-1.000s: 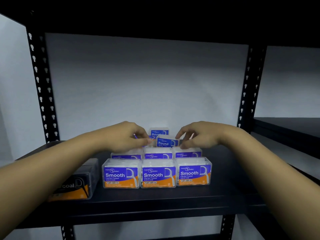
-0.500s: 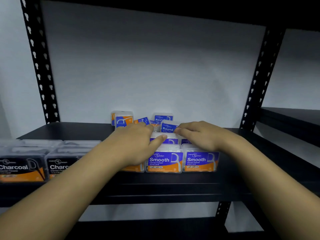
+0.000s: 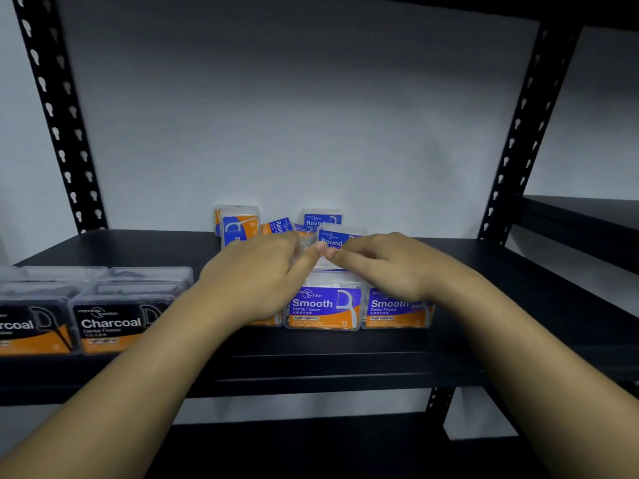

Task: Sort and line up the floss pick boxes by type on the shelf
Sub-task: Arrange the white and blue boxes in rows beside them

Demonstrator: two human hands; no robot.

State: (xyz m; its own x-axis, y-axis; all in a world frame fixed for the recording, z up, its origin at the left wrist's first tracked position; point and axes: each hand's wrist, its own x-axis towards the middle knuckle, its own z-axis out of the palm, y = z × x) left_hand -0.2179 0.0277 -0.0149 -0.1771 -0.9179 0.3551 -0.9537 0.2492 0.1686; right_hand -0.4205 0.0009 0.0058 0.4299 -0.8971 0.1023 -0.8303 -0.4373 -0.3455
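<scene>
Head view: looking forward and slightly down into a black metal shelf [image 3: 345, 344] against a pale wall.
Charcoal boxes [image 3: 110, 326]: lined up at the front left, labels facing out — already grouped by type, well apart from the blue ones.
Smooth boxes [image 3: 323, 307]: side by side at the front centre, labels forward; more rows seemingly behind, mostly hidden under both hands.
Round boxes [image 3: 332, 238]: behind the Smooth group, near the wall — one upright at the back, one tilted [image 3: 278, 226], one just beyond the fingertips; still jumbled, hence the reach.
Odd box [image 3: 238, 228]: standing on end at the back left of the cluster, label turned sideways; type unreadable.
Left hand [image 3: 257, 281]: palm down over the left Smooth box, fingers curled, thumb stretched toward the right hand; resting on or pressing box tops, likely to steady the row — actual grip hidden.
Right hand [image 3: 383, 267]: palm down, fingers loosely bunched and pointing left, tips nearly meeting the left thumb just in front of the nearest Round box; pinching something or not — cannot tell.
Likely step: squaring the rows, or drawing a Round box out of the pile.
Risk: tilted boxes at the back apt to topple if nudged.
</scene>
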